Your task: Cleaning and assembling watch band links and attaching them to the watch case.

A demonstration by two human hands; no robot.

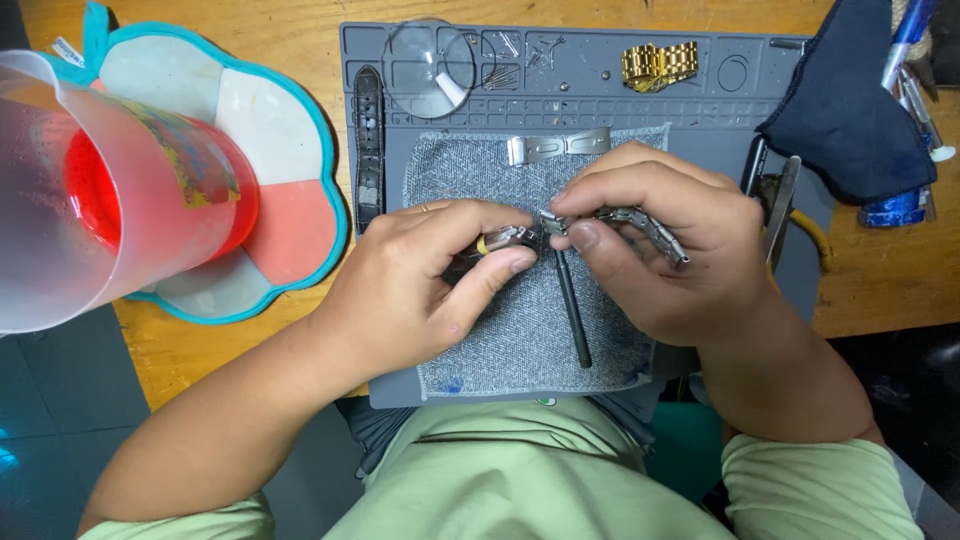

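Observation:
My left hand (425,280) pinches a small wristwatch case (500,240) between thumb and forefinger over a grey cloth pad (520,330). My right hand (665,250) holds a silver metal link bracelet (640,222), its end pressed against the watch case. A thin black tool (573,312) lies on the cloth just below the hands. A loose silver clasp piece (557,146) rests at the cloth's far edge.
The cloth lies on a grey work mat (700,110) with small trays holding a magnifier (430,65), gold links (660,63) and tiny parts. A black strap (368,140) lies at its left. A translucent jug (90,190) stands left; dark cloth (850,110) and tweezers (782,205) right.

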